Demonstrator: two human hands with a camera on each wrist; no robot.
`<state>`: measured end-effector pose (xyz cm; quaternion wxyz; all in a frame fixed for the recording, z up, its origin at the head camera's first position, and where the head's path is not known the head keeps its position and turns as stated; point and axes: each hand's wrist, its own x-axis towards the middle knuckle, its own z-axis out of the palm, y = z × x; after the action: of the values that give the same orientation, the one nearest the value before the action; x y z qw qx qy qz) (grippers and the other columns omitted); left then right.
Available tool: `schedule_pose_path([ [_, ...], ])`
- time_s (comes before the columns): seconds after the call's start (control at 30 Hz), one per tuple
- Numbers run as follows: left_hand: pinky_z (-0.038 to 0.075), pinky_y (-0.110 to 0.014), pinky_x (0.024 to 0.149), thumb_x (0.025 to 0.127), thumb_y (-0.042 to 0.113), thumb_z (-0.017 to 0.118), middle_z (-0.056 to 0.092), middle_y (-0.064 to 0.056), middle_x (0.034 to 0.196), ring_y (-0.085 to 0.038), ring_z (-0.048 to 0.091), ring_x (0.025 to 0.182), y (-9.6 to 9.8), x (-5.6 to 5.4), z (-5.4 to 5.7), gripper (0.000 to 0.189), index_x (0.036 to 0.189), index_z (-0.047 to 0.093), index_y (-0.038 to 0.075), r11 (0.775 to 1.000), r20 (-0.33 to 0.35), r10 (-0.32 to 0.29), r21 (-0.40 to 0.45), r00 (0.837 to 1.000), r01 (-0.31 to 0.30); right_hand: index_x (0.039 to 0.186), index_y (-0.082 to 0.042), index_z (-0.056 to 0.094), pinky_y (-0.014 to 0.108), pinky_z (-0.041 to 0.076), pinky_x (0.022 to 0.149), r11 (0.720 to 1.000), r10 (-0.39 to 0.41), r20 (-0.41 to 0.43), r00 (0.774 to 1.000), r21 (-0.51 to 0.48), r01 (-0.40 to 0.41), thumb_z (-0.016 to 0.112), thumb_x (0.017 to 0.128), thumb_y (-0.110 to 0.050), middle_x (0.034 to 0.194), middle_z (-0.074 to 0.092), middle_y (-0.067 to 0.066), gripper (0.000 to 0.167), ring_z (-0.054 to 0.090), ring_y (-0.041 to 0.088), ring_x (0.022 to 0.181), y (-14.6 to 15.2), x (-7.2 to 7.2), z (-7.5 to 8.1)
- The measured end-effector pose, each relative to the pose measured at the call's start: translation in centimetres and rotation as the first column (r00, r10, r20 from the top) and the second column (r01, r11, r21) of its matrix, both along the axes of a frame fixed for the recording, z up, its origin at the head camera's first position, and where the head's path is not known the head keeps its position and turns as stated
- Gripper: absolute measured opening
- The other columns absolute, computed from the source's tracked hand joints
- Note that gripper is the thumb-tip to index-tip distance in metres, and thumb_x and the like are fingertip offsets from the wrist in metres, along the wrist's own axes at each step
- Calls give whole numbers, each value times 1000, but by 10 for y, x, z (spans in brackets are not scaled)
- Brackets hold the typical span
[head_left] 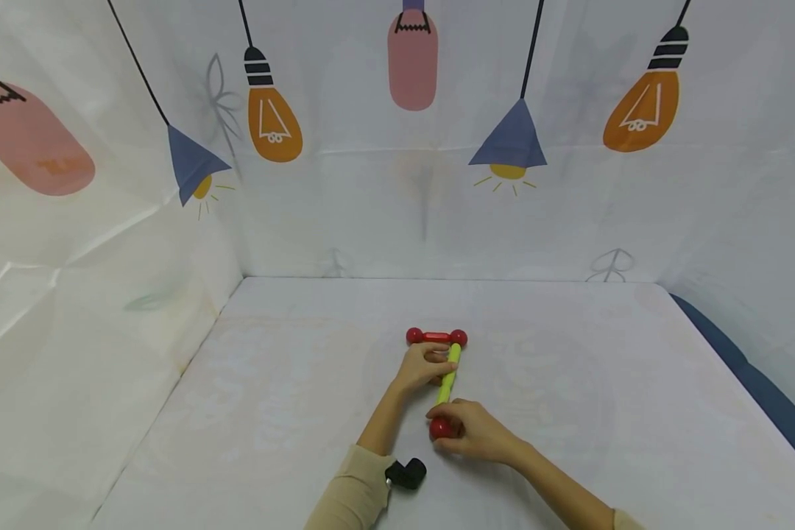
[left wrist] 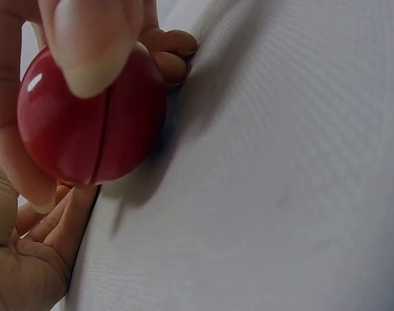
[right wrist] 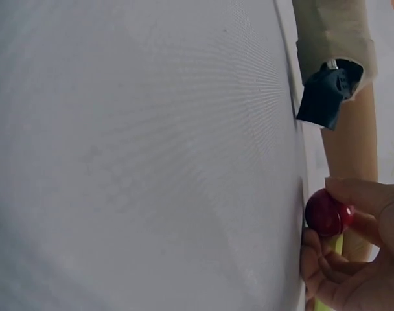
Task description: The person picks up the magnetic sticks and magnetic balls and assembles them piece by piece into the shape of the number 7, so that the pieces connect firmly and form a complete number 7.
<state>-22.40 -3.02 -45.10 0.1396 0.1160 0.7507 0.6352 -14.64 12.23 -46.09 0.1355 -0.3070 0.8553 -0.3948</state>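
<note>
Pinched between the fingers and thumb of my right hand (head_left: 480, 433) is a red ball (head_left: 440, 428), close over the table and at the near end of a yellow-green stick (head_left: 448, 379). My left hand (head_left: 424, 366) holds that stick near its middle. The far end of the stick meets one red ball (head_left: 458, 338) of a short red bar (head_left: 436, 337), which has another red ball (head_left: 414, 336) at its left end. Up close in the left wrist view, the gripped ball (left wrist: 87, 139) shows a dark seam. The right wrist view shows the same ball (right wrist: 325, 215) between thumb and fingers.
A white-covered table (head_left: 291, 383) lies under both hands. White sheets printed with lamps and bulbs form the wall (head_left: 371, 213) behind and at the sides. A black wrist camera (head_left: 406, 474) sits at the left sleeve. Dark blue material (head_left: 735, 361) shows past the right table edge.
</note>
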Motion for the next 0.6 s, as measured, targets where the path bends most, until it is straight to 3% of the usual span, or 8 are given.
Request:
schedule_pose_path([
  [0.17, 56, -39, 63, 82, 3, 69, 65, -29, 98, -14, 61, 71, 0, -1, 1, 41, 118, 56, -14, 1000, 0, 8, -7, 1000, -8, 111, -3, 63, 20, 48, 65, 1000, 5, -31, 999, -15, -5, 72, 83, -17, 94, 61, 1, 33, 52, 3, 77, -1, -2, -2],
  [0.4, 56, -38, 61, 82, 3, 69, 66, -28, 97, -16, 62, 68, 1, -4, -2, 41, 117, 57, -14, 1000, -4, 6, -18, 1000, -6, 104, -3, 60, 20, 47, 60, 1000, 6, 21, 1000, -20, -6, 73, 80, -14, 83, 60, -2, 29, 52, 5, 70, -4, -7, 2],
  [0.6, 56, -36, 57, 81, 4, 71, 67, -25, 96, -14, 62, 65, 3, -16, -24, 41, 116, 59, -11, 1000, -2, 15, -21, 1000, -15, 101, -5, 59, 20, 47, 59, 1000, -3, 40, 999, -3, 3, 74, 78, -14, 82, 59, -2, 30, 53, 8, 68, -4, -8, 4],
])
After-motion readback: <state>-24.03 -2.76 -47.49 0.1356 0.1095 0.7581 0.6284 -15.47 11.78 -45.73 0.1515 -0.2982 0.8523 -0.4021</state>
